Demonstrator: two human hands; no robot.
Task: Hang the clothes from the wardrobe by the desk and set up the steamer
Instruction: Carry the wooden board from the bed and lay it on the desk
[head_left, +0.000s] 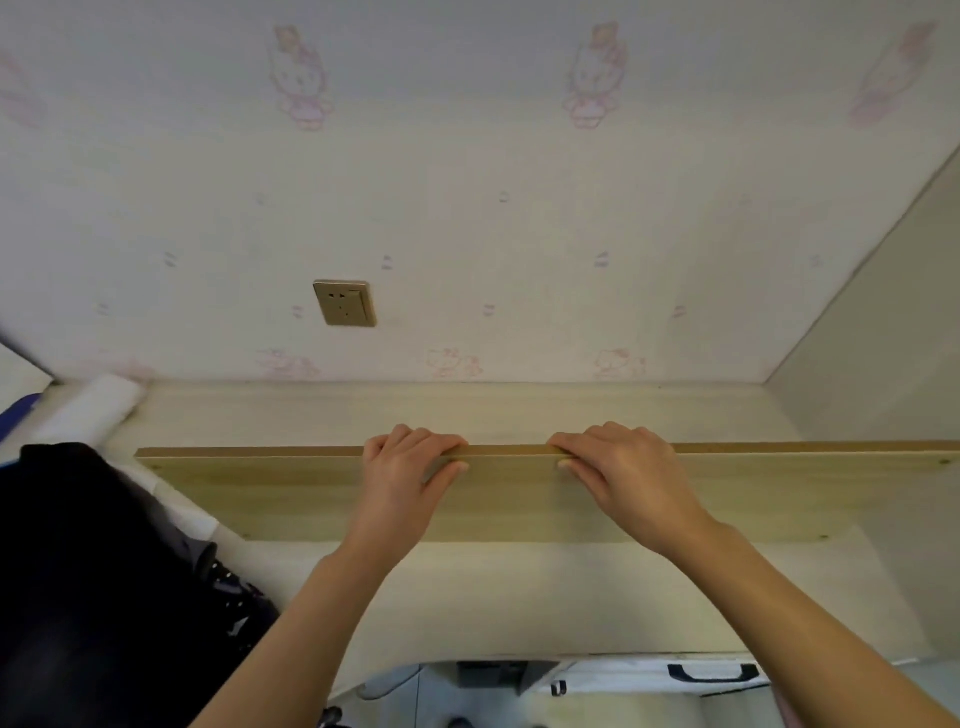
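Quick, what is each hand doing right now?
Left hand: fingers curled over the top edge of the wooden board, gripping it.
Right hand: gripping the same edge.

A pale wall (467, 182) is seen straight ahead, papered with faint pink cartoon cat figures. A brass-toned socket plate (344, 303) is set into it, left of centre. Below, a light wood-grain worktop (519, 597) is met by the wall, and a plain side panel (883, 338) closes it on the right. Under the front edge, what may be a tiled floor (623, 712) is glimpsed, blurred.
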